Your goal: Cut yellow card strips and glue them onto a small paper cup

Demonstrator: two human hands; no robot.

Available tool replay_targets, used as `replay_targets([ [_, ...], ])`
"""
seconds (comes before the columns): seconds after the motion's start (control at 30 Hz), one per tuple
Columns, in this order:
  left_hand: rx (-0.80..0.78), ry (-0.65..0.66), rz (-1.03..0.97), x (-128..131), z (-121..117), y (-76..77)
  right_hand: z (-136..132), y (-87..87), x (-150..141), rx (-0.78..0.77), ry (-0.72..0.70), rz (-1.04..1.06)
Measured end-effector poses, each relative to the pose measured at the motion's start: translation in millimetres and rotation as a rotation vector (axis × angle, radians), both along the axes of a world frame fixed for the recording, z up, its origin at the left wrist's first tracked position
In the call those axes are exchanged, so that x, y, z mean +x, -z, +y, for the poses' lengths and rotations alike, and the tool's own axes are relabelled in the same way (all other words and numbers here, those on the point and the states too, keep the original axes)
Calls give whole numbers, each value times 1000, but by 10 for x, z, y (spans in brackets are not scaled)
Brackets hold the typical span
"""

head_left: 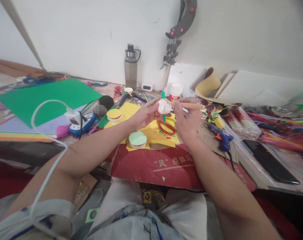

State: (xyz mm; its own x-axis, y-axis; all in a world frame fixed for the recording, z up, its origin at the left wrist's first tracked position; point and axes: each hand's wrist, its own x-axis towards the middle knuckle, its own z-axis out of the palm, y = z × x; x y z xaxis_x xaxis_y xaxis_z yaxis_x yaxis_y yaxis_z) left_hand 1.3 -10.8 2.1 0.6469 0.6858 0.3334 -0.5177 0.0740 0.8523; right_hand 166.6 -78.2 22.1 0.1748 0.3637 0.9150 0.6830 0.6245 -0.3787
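Note:
My left hand (144, 115) grips a small white round paper piece (164, 107) with a green strip (163, 96) running up behind it. My right hand (187, 120) is closed on an orange-tan stick (193, 106) whose end meets the white piece. Both hands hover above yellow paper sheets (154, 131) lying on a red cardboard box (154, 165). Red-handled scissors (166, 127) lie on the yellow paper just below the hands. A pale green paper disc (137, 139) and a yellow disc (113, 114) rest to the left.
A blue glue gun (223, 137) and a black phone (269, 161) lie right of the hands. A glue bottle (175, 92) and a water bottle (130, 66) stand behind. Green card (46, 96), a blue-white tool (82, 121) and a white cable (45, 140) are at the left; coloured sticks (279, 128) at the right.

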Motion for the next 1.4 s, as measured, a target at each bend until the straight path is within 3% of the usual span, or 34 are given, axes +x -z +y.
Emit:
replay_targets([
  [0.33,-18,-19,-22,1,9,-16,-25,-15,-8,-38,-76,-1],
  [0.73,9,-49,-4,-11,13,-4,6,-25,23,19,5,-16],
  [1.4,20,-33,-36,-8,18,-15,10,-6,50,-51,-6,-33],
])
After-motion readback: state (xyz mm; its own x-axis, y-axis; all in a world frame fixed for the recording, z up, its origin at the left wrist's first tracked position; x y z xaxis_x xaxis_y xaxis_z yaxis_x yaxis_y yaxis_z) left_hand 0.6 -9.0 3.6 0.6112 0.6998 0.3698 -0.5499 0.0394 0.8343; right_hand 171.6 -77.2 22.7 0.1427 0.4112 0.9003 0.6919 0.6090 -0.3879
